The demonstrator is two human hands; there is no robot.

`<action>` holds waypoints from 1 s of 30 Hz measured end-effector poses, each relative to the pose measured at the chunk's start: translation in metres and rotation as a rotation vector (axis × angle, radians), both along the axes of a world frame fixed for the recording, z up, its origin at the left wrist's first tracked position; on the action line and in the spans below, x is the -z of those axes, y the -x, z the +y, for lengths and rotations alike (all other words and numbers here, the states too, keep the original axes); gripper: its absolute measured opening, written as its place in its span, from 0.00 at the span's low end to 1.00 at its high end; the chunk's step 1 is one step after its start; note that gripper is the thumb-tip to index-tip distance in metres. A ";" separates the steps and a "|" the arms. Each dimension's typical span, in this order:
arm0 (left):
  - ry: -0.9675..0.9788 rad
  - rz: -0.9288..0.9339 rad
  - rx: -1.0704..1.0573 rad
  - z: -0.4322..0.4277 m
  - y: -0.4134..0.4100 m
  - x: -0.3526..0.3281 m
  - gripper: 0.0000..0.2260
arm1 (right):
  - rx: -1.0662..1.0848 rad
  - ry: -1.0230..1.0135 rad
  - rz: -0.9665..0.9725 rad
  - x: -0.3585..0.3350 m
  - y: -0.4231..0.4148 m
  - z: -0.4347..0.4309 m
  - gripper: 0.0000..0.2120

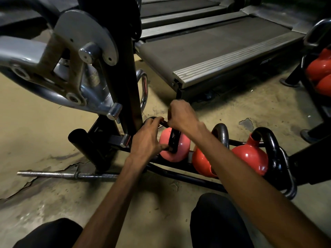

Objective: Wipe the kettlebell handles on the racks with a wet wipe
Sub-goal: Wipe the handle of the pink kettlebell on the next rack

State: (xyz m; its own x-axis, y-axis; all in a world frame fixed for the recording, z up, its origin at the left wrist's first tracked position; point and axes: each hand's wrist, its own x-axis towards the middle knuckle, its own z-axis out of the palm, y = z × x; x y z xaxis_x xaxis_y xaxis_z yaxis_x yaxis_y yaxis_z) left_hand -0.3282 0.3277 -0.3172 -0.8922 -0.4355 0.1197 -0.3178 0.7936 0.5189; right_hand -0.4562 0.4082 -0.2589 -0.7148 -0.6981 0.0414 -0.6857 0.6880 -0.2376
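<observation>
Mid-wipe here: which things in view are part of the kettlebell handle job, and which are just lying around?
Job:
- pink kettlebell, both hands on its black handle: left hand, right hand
- middle kettlebell
- red kettlebell
- low rack
- far rack's kettlebells

Lying about:
- steel bar on floor
- treadmill
- chrome machine

No wipe visible.

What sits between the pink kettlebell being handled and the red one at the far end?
In the head view, one orange-red kettlebell, partly hidden behind the right forearm.
</observation>
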 end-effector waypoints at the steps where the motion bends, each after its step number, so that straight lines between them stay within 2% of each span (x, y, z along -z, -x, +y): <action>1: 0.011 -0.007 0.006 0.000 0.000 -0.001 0.46 | -0.001 -0.045 -0.009 -0.006 0.005 -0.005 0.11; 6: 0.048 -0.022 0.020 0.003 0.002 -0.003 0.48 | 0.037 -0.206 -0.088 -0.018 0.037 -0.028 0.18; 15: 0.069 -0.031 0.104 0.006 0.003 -0.010 0.44 | 0.171 -0.176 -0.333 -0.008 0.085 -0.030 0.13; 20: 0.066 -0.092 0.136 0.008 0.001 -0.012 0.44 | 0.211 -0.084 -0.467 0.011 0.105 -0.022 0.07; 21: 0.066 -0.098 0.135 0.008 0.001 -0.012 0.44 | 0.210 -0.046 -0.540 0.015 0.108 -0.018 0.05; 24: 0.059 -0.108 0.124 0.009 0.002 -0.011 0.45 | 0.249 0.130 -0.827 0.025 0.118 -0.001 0.08; 26: 0.050 -0.113 0.116 0.009 0.003 -0.011 0.45 | 0.271 0.240 -0.928 0.031 0.117 0.010 0.07; 28: 0.046 -0.114 0.113 0.009 0.004 -0.011 0.45 | 0.291 0.326 -0.915 0.037 0.112 0.014 0.08; 30: 0.040 -0.115 0.113 0.008 0.004 -0.011 0.46 | 0.269 0.331 -0.774 0.040 0.108 0.015 0.08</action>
State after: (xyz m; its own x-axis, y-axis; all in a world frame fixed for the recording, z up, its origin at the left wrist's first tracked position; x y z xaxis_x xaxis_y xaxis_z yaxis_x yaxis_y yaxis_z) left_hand -0.3318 0.3362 -0.3066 -0.9442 -0.3281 0.0287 -0.2806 0.8469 0.4516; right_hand -0.5639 0.4229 -0.2991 -0.7644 -0.5402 -0.3520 -0.0747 0.6164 -0.7839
